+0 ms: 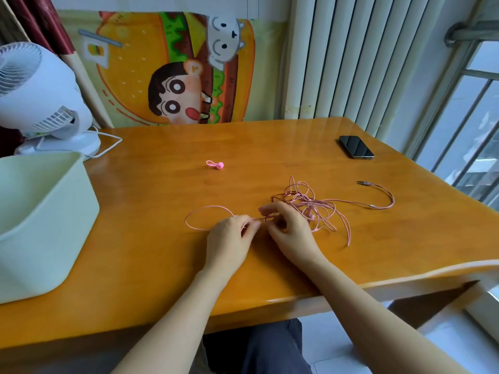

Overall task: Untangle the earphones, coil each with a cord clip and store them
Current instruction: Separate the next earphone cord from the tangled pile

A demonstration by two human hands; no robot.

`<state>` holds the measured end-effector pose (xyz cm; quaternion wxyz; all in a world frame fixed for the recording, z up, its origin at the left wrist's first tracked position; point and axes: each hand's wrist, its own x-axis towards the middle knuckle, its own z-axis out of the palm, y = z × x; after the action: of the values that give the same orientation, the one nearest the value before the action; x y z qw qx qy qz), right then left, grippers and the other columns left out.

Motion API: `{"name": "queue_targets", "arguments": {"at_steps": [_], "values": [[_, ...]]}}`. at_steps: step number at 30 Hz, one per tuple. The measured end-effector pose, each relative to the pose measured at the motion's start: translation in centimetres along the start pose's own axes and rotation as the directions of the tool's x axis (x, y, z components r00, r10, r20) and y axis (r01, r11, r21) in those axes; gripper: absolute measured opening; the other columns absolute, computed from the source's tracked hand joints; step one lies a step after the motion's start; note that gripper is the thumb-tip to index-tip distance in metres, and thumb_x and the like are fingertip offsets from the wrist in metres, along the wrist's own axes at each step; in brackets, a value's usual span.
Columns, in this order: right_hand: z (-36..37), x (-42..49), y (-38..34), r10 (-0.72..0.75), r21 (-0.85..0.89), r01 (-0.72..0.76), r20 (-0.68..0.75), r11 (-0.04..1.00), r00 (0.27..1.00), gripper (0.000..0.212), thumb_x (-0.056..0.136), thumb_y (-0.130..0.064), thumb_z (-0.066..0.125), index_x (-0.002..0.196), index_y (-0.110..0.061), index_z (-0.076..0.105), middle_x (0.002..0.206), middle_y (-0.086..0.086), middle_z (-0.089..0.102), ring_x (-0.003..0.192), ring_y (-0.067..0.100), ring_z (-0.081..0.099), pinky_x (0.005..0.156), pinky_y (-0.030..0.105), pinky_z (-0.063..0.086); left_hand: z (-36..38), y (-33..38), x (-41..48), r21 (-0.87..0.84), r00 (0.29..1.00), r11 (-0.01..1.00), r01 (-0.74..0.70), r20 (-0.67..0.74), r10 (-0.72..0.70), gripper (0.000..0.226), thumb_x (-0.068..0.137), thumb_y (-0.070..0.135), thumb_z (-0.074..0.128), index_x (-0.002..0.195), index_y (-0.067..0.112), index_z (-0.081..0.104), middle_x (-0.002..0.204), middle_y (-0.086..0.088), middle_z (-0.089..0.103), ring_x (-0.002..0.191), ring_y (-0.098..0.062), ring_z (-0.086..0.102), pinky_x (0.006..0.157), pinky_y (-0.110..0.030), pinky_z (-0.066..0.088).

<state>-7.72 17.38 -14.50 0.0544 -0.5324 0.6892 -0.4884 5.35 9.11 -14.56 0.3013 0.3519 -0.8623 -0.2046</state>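
near the front middle of the wooden surface (162,255), the left hand (229,237) pinches a strand of the tangled pink earphones (306,203) with curled fingers, a loop of it lying just to its left, while the right hand (290,229), fingers curled too, pinches the same strand at the edge of the knot. a pink cord clip (215,164) lies well apart toward the back, and the pale green bin (46,211) at the left is cut off by the frame; the earbuds cannot be made out in the knot.

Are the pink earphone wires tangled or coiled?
Tangled: the wires lie in a snarl of crossing loops by the right hand.
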Motion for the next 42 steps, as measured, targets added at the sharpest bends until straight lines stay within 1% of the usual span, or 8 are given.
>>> {"name": "queue_targets", "arguments": {"at_steps": [5, 8, 11, 14, 20, 24, 31, 42], "values": [[-1.3, 0.1, 0.8, -0.032, -0.131, 0.012, -0.15, 0.991, 0.988, 0.045, 0.074, 0.007, 0.058, 0.113, -0.013, 0.067, 0.115, 0.001, 0.061, 0.101, 0.015, 0.059, 0.089, 0.017, 0.044, -0.9, -0.7, -0.3, -0.325, 0.994, 0.945, 0.033, -0.091, -0.067, 0.03, 0.103, 0.026, 0.044, 0.077, 0.018, 0.057, 0.06, 0.006, 0.056, 0.055, -0.006, 0.05, 0.053, -0.02, 0.036], [-4.1, 1.4, 1.6, 0.026, -0.154, -0.07, -0.272, 0.986, 0.962, 0.046, 0.081, 0.001, 0.062, 0.124, -0.014, 0.06, 0.136, 0.006, 0.05, 0.117, 0.024, 0.055, 0.099, 0.038, 0.045, -1.3, -0.4, -0.4, -0.467, 0.987, 0.881, 0.073, -0.095, -0.132, 0.033, 0.105, 0.023, 0.038, 0.078, 0.011, 0.054, 0.06, 0.003, 0.052, 0.054, -0.006, 0.044, 0.054, -0.024, 0.036], [-6.6, 2.7, 1.5, 0.184, -0.08, -0.227, -0.363, 0.971, 0.914, 0.044, 0.088, -0.005, 0.059, 0.131, -0.013, 0.054, 0.14, 0.006, 0.045, 0.113, 0.02, 0.054, 0.095, 0.037, 0.049, -1.4, -0.3, -0.3, -0.531, 0.969, 0.836, 0.138, -0.102, -0.225, 0.035, 0.106, 0.026, 0.034, 0.079, 0.011, 0.05, 0.06, 0.002, 0.051, 0.052, -0.007, 0.041, 0.055, -0.029, 0.036], [-6.9, 2.9, 0.4, 0.172, -0.086, -0.211, -0.33, 0.974, 0.928, 0.038, 0.091, -0.006, 0.058, 0.128, -0.013, 0.056, 0.128, 0.003, 0.052, 0.099, 0.014, 0.058, 0.087, 0.037, 0.055, -1.5, -0.3, -0.3, -0.544, 0.965, 0.824, 0.159, -0.09, -0.246, 0.035, 0.106, 0.026, 0.034, 0.079, 0.01, 0.05, 0.059, 0.002, 0.05, 0.052, -0.008, 0.041, 0.056, -0.032, 0.035], [-2.6, 2.2, -3.0, -0.178, -0.07, 0.175, -0.046, 0.982, 0.983, 0.037, 0.084, 0.001, 0.057, 0.116, -0.015, 0.065, 0.11, -0.003, 0.065, 0.075, 0.007, 0.056, 0.071, 0.016, 0.044, -1.8, 0.1, -0.5, -0.577, 0.968, 0.799, 0.168, -0.059, -0.245, 0.037, 0.104, 0.022, 0.038, 0.069, 0.014, 0.044, 0.057, 0.001, 0.047, 0.055, -0.014, 0.039, 0.059, -0.036, 0.034], [-0.2, 2.3, -1.7, -0.022, -0.194, 0.041, 0.096, 0.98, 0.995, 0.032, 0.085, -0.006, 0.058, 0.113, -0.016, 0.068, 0.109, 0.001, 0.071, 0.09, 0.02, 0.063, 0.08, 0.029, 0.046, -2.3, 0.4, -0.7, -0.652, 0.94, 0.729, 0.206, -0.077, -0.334, 0.038, 0.101, 0.02, 0.04, 0.065, 0.012, 0.041, 0.058, -0.004, 0.044, 0.055, -0.015, 0.036, 0.058, -0.034, 0.033], [-2.1, 2.3, 2.2, 0.127, -0.501, -0.159, -0.098, 0.85, 0.987, 0.016, 0.09, -0.022, 0.059, 0.1, -0.026, 0.071, 0.111, -0.001, 0.066, 0.112, 0.026, 0.051, 0.087, 0.037, 0.034, -2.4, -0.3, -0.3, -0.793, 0.742, 0.574, 0.202, -0.259, -0.619, 0.034, 0.103, 0.024, 0.039, 0.072, 0.01, 0.044, 0.068, -0.006, 0.044, 0.059, -0.016, 0.038, 0.048, -0.019, 0.034], [-2.1, 1.3, 3.3, -0.012, -0.362, -0.089, -0.269, 0.928, 0.963, 0.005, 0.084, -0.02, 0.065, 0.082, -0.016, 0.066, 0.083, 0.002, 0.067, 0.086, 0.03, 0.057, 0.074, 0.04, 0.042, -2.8, -1.6, -0.8, -0.487, 0.758, 0.821, 0.298, -0.402, -0.514, 0.024, 0.09, 0.044, 0.062, 0.11, 0.033, 0.056, 0.09, 0.007, 0.055, 0.086, -0.025, 0.059, 0.071, -0.052, 0.056]]}}
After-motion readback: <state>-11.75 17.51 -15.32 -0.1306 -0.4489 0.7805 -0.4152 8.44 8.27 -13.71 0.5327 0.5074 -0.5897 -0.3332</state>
